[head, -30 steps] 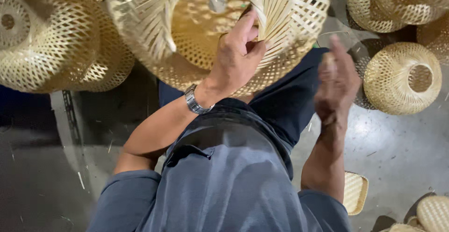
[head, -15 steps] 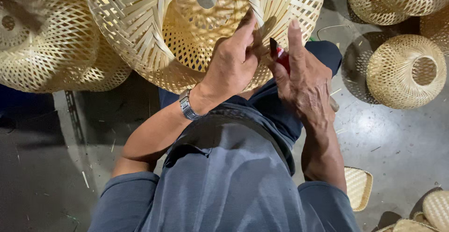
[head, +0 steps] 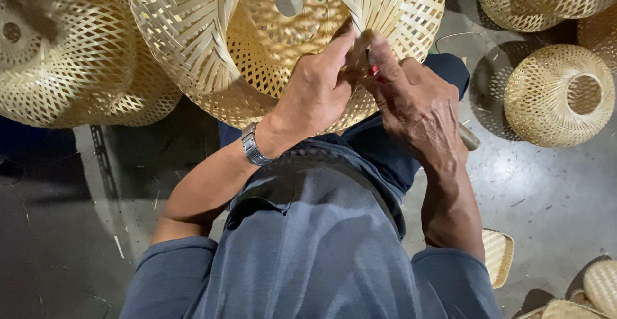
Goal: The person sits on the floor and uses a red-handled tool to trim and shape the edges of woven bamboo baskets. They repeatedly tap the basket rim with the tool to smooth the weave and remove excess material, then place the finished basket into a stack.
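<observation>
Woven bamboo basket (head: pixel 212 43) in both hands

You're over a grey concrete floor (head: pixel 546 190), scuffed, glare patch at right. Finished woven bamboo shades (head: pixel 558 94) lie around on it; dark shadow covers the left side.

i see both forearms reaching toward twelve o'clock, sleeves pushed back to the elbows. my left hand (head: pixel 318 94) sits at eleven o'clock of the right, fingers curled and thumb stretched up, a metal watch (head: pixel 252 145) on the wrist. my right hand (head: pixel 414 104) is closed in a pinch, index finger extended toward twelve. the fingertips of the two hands meet.
</observation>
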